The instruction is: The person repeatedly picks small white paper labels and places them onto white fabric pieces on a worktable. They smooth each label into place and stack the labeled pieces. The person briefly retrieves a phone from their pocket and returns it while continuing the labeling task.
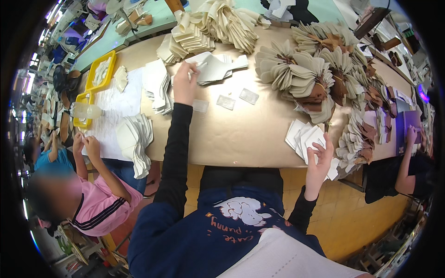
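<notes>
My left hand (185,83) reaches forward over the table, its fingers curled and pinched at the left edge of a white flat cut piece (215,69) on a small loose pile. Close to my right hand (320,163) lies a fanned stack of white cut pieces (303,138) at the table's front edge. The right fingers are spread and slightly bent, with nothing seen between them. Between the two hands, a small pale rectangular plate (225,102) lies flat, with two similar ones beside it.
Left of my arm stand stacks of white pieces (158,85) and a yellow tray (111,62). Bundled cream and brown pieces (308,76) crowd the right side. Cream pieces (227,25) are heaped at the back. A person in pink (104,204) sits at left, another person at far right.
</notes>
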Action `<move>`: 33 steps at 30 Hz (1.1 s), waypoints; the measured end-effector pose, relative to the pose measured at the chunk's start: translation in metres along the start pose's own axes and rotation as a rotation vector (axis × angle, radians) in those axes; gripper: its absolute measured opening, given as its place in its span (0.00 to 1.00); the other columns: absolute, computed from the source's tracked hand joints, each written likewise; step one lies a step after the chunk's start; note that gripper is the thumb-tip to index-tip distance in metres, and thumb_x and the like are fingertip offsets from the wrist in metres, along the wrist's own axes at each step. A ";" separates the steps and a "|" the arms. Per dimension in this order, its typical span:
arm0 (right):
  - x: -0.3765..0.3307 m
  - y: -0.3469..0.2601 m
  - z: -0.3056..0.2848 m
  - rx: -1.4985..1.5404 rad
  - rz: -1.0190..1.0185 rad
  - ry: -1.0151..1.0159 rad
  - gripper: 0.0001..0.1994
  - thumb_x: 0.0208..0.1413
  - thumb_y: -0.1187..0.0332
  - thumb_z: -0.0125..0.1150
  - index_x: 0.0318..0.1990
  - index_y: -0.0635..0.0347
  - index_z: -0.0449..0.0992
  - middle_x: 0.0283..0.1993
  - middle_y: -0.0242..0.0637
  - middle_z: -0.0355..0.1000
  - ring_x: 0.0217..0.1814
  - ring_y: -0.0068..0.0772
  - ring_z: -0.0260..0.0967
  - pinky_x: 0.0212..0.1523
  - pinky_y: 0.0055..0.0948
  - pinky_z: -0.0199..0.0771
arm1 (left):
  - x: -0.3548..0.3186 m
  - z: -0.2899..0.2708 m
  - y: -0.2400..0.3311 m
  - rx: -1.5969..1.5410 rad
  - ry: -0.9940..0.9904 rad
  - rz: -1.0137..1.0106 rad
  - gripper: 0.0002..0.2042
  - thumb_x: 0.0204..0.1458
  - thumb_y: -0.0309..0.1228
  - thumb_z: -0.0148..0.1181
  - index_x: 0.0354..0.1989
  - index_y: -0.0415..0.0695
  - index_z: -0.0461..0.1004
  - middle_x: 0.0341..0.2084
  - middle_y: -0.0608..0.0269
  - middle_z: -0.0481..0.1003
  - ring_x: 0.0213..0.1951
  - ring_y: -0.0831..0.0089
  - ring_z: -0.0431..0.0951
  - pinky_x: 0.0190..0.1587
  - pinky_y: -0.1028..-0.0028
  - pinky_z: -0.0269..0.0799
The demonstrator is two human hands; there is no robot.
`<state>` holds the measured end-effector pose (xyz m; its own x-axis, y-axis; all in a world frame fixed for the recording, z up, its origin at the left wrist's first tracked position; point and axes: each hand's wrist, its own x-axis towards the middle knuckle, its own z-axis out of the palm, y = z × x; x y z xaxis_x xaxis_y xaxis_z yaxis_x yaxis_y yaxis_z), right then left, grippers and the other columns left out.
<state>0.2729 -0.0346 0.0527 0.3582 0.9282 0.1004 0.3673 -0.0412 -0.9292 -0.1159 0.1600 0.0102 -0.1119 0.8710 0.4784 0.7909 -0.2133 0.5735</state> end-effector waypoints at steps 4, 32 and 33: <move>-0.002 -0.019 0.020 -0.093 -0.134 -0.059 0.28 0.53 0.78 0.64 0.64 0.61 0.67 0.65 0.44 0.64 0.59 0.40 0.68 0.59 0.35 0.67 | -0.036 -0.014 0.068 0.114 0.211 0.166 0.05 0.54 0.20 0.60 0.34 0.47 0.74 0.37 0.71 0.82 0.61 0.64 0.73 0.68 0.54 0.53; 0.002 -0.035 0.064 -0.194 -0.442 -0.340 0.16 0.48 0.76 0.70 0.45 0.64 0.76 0.40 0.42 0.74 0.44 0.43 0.72 0.60 0.45 0.65 | -0.095 -0.053 0.168 -0.691 -0.508 0.011 0.09 0.61 0.33 0.58 0.38 0.39 0.78 0.32 0.59 0.78 0.52 0.58 0.73 0.57 0.64 0.66; -0.001 -0.033 0.065 -0.136 -0.356 -0.257 0.16 0.47 0.78 0.70 0.45 0.64 0.76 0.40 0.43 0.75 0.43 0.43 0.73 0.58 0.42 0.67 | -0.094 -0.053 0.170 -0.715 -0.488 0.063 0.10 0.63 0.34 0.56 0.39 0.40 0.78 0.31 0.59 0.77 0.51 0.57 0.74 0.56 0.65 0.67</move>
<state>0.2048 -0.0100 0.0599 -0.0292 0.9542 0.2976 0.5446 0.2648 -0.7958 -0.0028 0.0188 0.0975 0.3194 0.9058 0.2786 0.2012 -0.3521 0.9141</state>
